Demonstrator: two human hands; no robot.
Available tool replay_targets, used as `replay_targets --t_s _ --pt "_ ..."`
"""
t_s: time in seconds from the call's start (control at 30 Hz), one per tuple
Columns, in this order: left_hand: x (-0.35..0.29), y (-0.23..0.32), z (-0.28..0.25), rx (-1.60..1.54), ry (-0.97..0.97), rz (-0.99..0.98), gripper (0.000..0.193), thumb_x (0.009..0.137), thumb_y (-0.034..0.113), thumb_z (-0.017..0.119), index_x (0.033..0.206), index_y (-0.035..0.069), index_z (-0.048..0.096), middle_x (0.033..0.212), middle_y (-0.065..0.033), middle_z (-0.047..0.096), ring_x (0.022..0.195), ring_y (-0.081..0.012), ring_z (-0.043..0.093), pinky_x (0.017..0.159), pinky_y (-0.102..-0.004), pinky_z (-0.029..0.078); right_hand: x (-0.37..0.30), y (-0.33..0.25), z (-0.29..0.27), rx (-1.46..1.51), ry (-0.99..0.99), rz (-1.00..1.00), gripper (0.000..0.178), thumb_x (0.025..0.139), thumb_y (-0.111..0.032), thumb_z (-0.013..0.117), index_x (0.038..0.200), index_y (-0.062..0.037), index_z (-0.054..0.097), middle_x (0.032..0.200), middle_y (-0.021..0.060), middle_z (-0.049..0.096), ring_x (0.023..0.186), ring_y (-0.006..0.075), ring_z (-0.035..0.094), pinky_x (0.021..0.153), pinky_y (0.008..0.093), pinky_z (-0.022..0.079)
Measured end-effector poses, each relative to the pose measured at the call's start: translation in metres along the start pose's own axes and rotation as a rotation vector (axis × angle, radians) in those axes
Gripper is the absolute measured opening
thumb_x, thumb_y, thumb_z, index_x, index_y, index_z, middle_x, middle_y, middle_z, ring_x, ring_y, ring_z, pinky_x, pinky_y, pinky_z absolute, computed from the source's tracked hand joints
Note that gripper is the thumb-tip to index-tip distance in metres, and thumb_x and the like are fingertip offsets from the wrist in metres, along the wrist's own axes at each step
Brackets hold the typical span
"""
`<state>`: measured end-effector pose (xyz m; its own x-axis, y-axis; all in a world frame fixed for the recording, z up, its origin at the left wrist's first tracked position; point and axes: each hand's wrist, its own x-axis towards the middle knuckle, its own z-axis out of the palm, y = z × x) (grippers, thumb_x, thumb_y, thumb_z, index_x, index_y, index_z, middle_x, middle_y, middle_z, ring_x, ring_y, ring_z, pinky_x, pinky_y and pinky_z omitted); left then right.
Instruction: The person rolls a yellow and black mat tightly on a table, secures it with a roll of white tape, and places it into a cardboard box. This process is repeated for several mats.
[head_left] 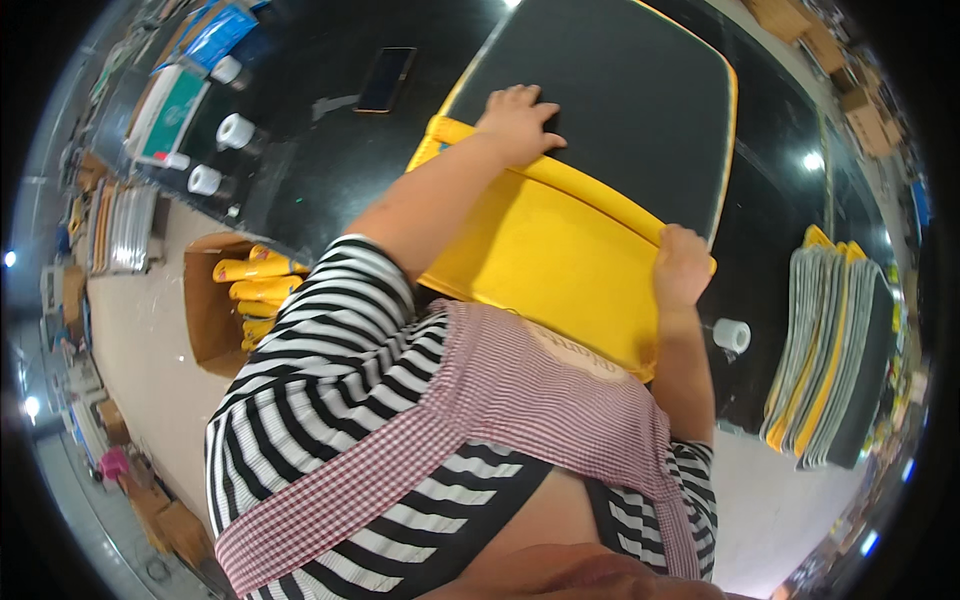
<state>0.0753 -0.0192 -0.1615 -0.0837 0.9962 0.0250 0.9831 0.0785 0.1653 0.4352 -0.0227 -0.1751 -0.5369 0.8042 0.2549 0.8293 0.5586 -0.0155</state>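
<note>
Black table [300, 150] bore a black-and-yellow mat [640, 110], left grip [515, 125] lay spread open on its black face, right grip [685, 265] was closed on the yellow fold's [595, 195] right end, phone [386, 80] lay at left.

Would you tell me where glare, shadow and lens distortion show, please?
Head view: a bright glare spot on the black table; head view: shadow on the left part of the yellow sheet; head view: straight edges bow near the rim.

Dark phone [386, 80]; blue packet [221, 38]
</note>
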Motion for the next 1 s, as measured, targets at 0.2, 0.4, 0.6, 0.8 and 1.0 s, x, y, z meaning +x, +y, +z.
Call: replay_targets --t_s 0.2,0.4,0.6,0.8,1.0 --pt "-0.031 0.009 0.001 -0.24 0.213 0.051 0.024 0.097 0.027 0.072 0.115 0.011 0.071 0.111 -0.0108 0.07 0.107 -0.0344 0.068 0.093 -0.0472 0.053 -0.039 -0.036 -0.014 0.096 -0.159 0.098 0.07 0.105 -0.035 0.06 0.164 -0.0084 0.033 0.171 0.0148 0.031 0.16 0.0304 0.027 0.131 0.049 0.015" --pt "-0.058 0.006 0.021 0.089 0.377 0.294 0.044 0.097 0.037 0.072 0.133 0.014 0.064 0.133 -0.0118 0.064 0.131 -0.032 0.058 0.11 -0.05 0.045 0.007 -0.004 0.0 0.07 -0.143 0.062 0.081 0.102 -0.051 0.061 0.164 -0.0098 0.031 0.172 0.0128 0.028 0.162 0.0297 0.019 0.132 0.0517 0.006" --pt "-0.004 0.012 -0.004 0.063 0.172 0.192 0.058 0.092 0.044 0.078 0.141 0.017 0.06 0.141 -0.0119 0.055 0.139 -0.0296 0.047 0.113 -0.0468 0.041 0.075 0.014 -0.006 0.1 -0.188 0.118 0.07 0.096 -0.05 0.072 0.152 -0.0144 0.052 0.159 0.0113 0.045 0.151 0.0296 0.038 0.127 0.0461 0.026" --pt "0.008 0.007 -0.03 -0.006 -0.058 0.258 0.046 0.091 0.037 0.08 0.128 0.014 0.066 0.126 -0.0094 0.061 0.127 -0.0316 0.053 0.107 -0.0458 0.042 0.08 0.012 -0.015 0.189 -0.242 0.087 0.043 0.099 -0.038 0.069 0.135 -0.014 0.065 0.134 0.009 0.061 0.131 0.0302 0.053 0.115 0.0415 0.042" --pt "-0.093 0.005 -0.031 -0.076 -0.113 0.347 0.043 0.087 0.04 0.081 0.119 0.016 0.066 0.117 -0.0088 0.06 0.114 -0.0311 0.057 0.098 -0.0454 0.045 -0.017 -0.004 -0.011 0.263 -0.036 -0.176 0.042 0.084 -0.032 0.08 0.115 -0.0071 0.068 0.105 0.0144 0.061 0.1 0.0361 0.059 0.088 0.0466 0.049"
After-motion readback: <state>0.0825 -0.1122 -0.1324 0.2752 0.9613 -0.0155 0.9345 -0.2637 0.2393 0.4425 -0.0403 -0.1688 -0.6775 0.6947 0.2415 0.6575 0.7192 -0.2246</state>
